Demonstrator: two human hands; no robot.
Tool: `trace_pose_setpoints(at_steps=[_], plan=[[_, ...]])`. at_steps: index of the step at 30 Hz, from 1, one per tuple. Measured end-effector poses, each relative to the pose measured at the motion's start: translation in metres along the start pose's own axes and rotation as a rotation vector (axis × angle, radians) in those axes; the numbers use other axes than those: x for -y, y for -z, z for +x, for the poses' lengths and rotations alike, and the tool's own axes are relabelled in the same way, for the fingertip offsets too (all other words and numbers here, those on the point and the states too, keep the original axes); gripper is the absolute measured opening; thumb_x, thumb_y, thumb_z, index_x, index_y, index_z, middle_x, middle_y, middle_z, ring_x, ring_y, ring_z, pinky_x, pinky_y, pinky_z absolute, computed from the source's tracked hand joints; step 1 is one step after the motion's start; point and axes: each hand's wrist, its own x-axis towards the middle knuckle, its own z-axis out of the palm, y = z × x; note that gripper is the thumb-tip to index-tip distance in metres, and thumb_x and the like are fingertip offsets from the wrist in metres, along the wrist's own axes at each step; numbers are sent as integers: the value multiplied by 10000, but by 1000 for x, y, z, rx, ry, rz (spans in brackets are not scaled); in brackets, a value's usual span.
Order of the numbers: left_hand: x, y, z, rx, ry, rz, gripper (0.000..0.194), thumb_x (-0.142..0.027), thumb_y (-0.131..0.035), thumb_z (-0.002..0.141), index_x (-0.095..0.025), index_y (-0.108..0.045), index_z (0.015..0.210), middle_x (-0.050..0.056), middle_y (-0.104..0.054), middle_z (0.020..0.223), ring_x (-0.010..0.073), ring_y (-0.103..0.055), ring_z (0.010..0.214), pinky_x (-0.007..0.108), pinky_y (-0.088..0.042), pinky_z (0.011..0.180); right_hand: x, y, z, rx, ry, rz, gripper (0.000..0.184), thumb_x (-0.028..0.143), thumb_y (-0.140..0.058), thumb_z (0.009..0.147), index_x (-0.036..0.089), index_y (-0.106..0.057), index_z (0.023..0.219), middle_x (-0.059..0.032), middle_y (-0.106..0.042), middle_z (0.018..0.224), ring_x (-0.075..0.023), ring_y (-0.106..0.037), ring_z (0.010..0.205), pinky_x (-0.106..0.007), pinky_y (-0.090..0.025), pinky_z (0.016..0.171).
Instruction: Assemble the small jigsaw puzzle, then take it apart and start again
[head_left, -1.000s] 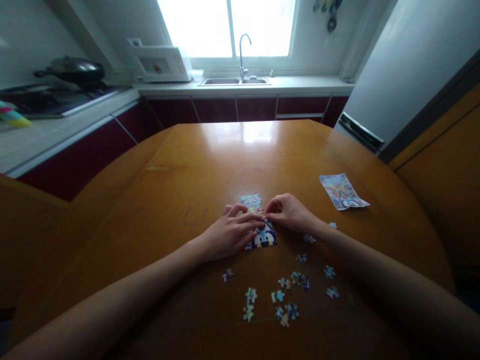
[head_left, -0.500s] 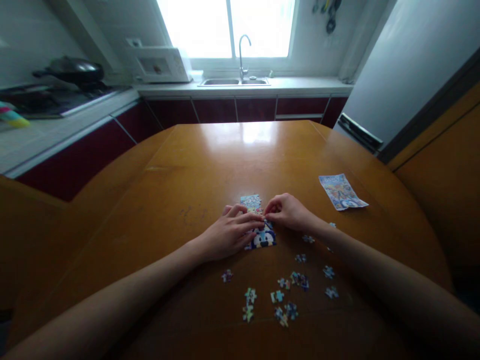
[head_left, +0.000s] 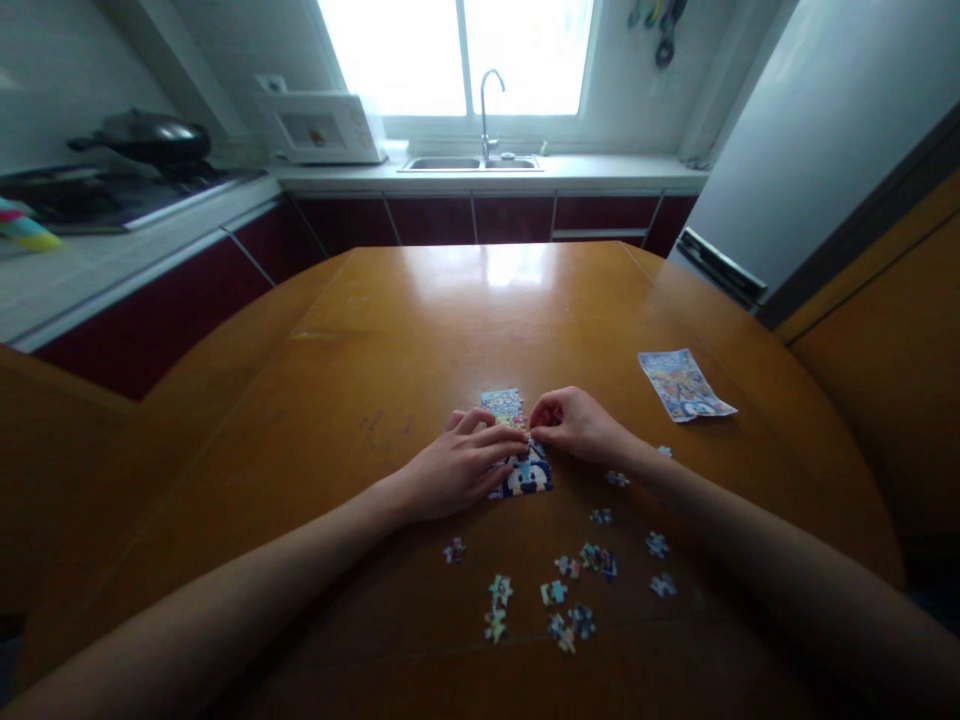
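Observation:
A partly joined jigsaw puzzle lies on the wooden table, with a blue and white cartoon face at its near end. My left hand rests over its left side, fingers stretched across the pieces and covering the middle. At the puzzle's right edge, my right hand has thumb and forefinger pinched together. Whatever sits in that pinch is too small and hidden to make out. Several loose puzzle pieces are scattered nearer to me, and one lone piece lies below my left hand.
A creased printed picture sheet lies on the table to the right. More loose pieces lie beside my right forearm. Beyond the table are a counter with a sink, a microwave, a wok and a fridge.
Both hands stay in place on the puzzle, and the loose pieces have not moved. Only the camera view has shifted very slightly.

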Motion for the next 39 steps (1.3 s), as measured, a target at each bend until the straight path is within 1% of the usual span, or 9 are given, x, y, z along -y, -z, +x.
trace_pose_setpoints(at_steps=[9, 13, 15, 18, 22, 27, 30, 33, 39], plan=[[3, -1, -1, 28, -30, -19, 334, -366, -495, 1020, -310, -585, 1338, -11, -615, 1379, 265, -418, 1210, 432, -319, 1051, 3, 1, 1, 9, -11, -12, 34, 195, -749, 744, 173, -775, 749, -41, -707, 703, -143, -603, 639, -247, -440, 577], [1, 1, 1, 34, -37, -10, 316, -356, -478, 1028, -302, -583, 1321, -11, -600, 1396, 267, -412, 1231, 430, -315, 1051, -1, 7, 4, 30, -26, 109, 129, 164, -668, 802, 150, -778, 868, -56, -734, 755, -142, -601, 649, -252, -456, 597], [0, 2, 1, 40, -48, -4, 310, -355, -467, 1033, -298, -578, 1317, -13, -596, 1401, 270, -406, 1237, 430, -311, 1051, -1, 11, 3, -3, -1, 141, 199, 118, -598, 824, 144, -771, 921, -55, -737, 779, -137, -590, 653, -254, -456, 610], [0, 3, 2, 53, -48, -1, 304, -362, -465, 1034, -288, -580, 1306, -10, -586, 1412, 275, -407, 1233, 433, -304, 1054, 0, 13, -2, -45, 119, 84, 278, 44, -529, 795, 166, -771, 853, -37, -722, 790, -135, -589, 693, -257, -458, 662], [1, 2, 2, 42, -38, -12, 309, -369, -473, 1031, -293, -580, 1311, 2, -595, 1397, 274, -415, 1230, 427, -312, 1052, 2, 10, -10, -10, 227, -12, 297, 20, -526, 764, 186, -773, 774, -21, -674, 772, -126, -582, 698, -254, -453, 689], [2, 0, -1, 44, -38, -33, 342, -383, -482, 1024, -306, -553, 1350, 17, -586, 1384, 270, -406, 1240, 434, -318, 1084, 3, 7, -11, 22, 245, -81, 291, 32, -542, 789, 193, -784, 786, -30, -673, 806, -135, -608, 731, -264, -464, 727], [1, -1, -2, 28, -23, -7, 347, -394, -481, 1021, -305, -550, 1349, 58, -544, 1366, 281, -386, 1249, 453, -333, 1101, 4, 8, -10, 26, 234, -101, 286, 36, -549, 796, 199, -784, 786, -34, -670, 814, -142, -614, 746, -270, -471, 746], [1, -2, -3, -8, 13, 5, 365, -408, -475, 1017, -303, -547, 1358, 97, -502, 1299, 288, -392, 1203, 478, -374, 1087, 4, 8, -10, 28, 219, -123, 289, 33, -556, 795, 211, -783, 784, -33, -667, 824, -143, -610, 749, -272, -474, 748], [1, -2, -2, -15, 33, -1, 389, -426, -469, 1015, -359, -531, 1393, 91, -459, 1285, 299, -381, 1192, 519, -392, 1074, 4, 7, -11, 21, 212, -143, 308, 26, -550, 803, 226, -784, 794, -39, -664, 851, -148, -605, 765, -277, -472, 752]])
